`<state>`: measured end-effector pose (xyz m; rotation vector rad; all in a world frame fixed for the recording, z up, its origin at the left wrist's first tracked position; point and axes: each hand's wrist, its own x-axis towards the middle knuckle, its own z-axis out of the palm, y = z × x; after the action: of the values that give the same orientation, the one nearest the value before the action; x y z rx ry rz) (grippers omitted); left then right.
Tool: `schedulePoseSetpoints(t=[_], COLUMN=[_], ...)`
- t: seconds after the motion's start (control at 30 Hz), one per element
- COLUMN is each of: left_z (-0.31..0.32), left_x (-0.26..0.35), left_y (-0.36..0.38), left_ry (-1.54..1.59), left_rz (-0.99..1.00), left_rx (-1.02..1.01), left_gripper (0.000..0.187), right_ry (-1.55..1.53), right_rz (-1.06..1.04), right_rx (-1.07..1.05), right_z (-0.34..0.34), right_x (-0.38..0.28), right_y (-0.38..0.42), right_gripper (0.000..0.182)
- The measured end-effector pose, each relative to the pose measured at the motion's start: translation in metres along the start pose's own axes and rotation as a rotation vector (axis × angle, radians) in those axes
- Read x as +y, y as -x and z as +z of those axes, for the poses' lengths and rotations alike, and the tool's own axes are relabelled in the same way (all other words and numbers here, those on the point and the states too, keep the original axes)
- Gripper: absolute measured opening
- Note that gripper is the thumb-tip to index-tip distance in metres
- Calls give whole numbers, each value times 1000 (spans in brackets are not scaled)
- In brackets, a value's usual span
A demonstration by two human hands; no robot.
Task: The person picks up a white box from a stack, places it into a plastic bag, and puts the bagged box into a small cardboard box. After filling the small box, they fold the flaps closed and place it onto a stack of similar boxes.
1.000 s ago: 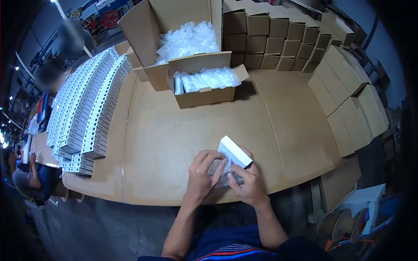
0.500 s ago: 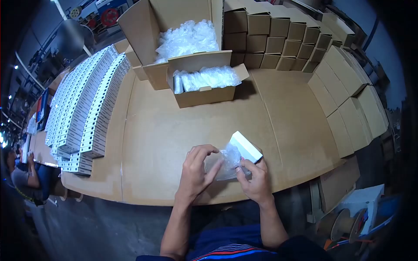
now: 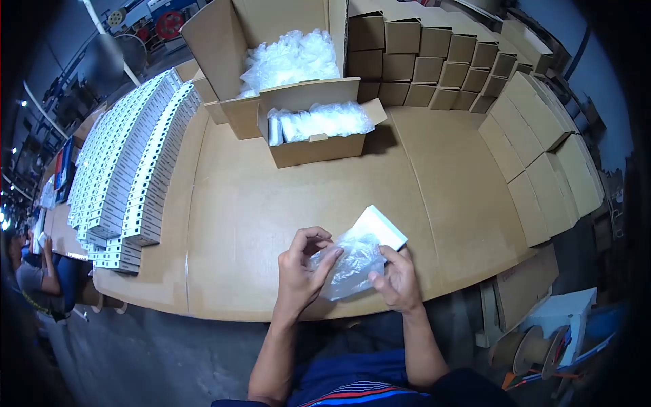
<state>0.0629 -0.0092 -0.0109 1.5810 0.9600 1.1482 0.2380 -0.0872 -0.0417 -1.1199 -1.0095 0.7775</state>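
Observation:
A clear plastic bag [image 3: 354, 271] lies between my two hands, its upper part overlapping a small white box [image 3: 378, 227]. My left hand [image 3: 302, 275] holds the bag's left edge, thumb against the film and fingers curled. On the other side my right hand [image 3: 399, 279] grips the lower right end of the white box, with its index finger and thumb at the bag's right edge. The box is tilted, its far end pointing up and left, and its lower end is partly hidden by the bag and fingers.
An open carton [image 3: 319, 152] with plastic-wrapped items stands ahead, before a larger box [image 3: 244, 122] full of clear bags [image 3: 291, 61]. White boxes [image 3: 122, 176] are stacked at left; brown cartons [image 3: 400, 66] line the back and right. A seated person [image 3: 44, 275] is far left.
The bag has spread out flatter and wider between my hands and now covers the box's lower part. My right thumb has moved down along the bag.

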Motion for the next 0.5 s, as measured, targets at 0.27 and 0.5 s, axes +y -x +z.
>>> schedulePoseSetpoints(t=[0.27,0.5], left_z=[-12,-9], left_x=[10,35], left_y=[-5,0], left_ry=[-99,-651], left_rz=[-63,593], left_rx=[179,161], left_gripper=[8,32], right_ry=[153,459], right_rz=[112,-61], right_rx=[-67,27], right_z=[5,21], right_x=[-2,-29], right_y=[-1,0], right_gripper=[23,13])
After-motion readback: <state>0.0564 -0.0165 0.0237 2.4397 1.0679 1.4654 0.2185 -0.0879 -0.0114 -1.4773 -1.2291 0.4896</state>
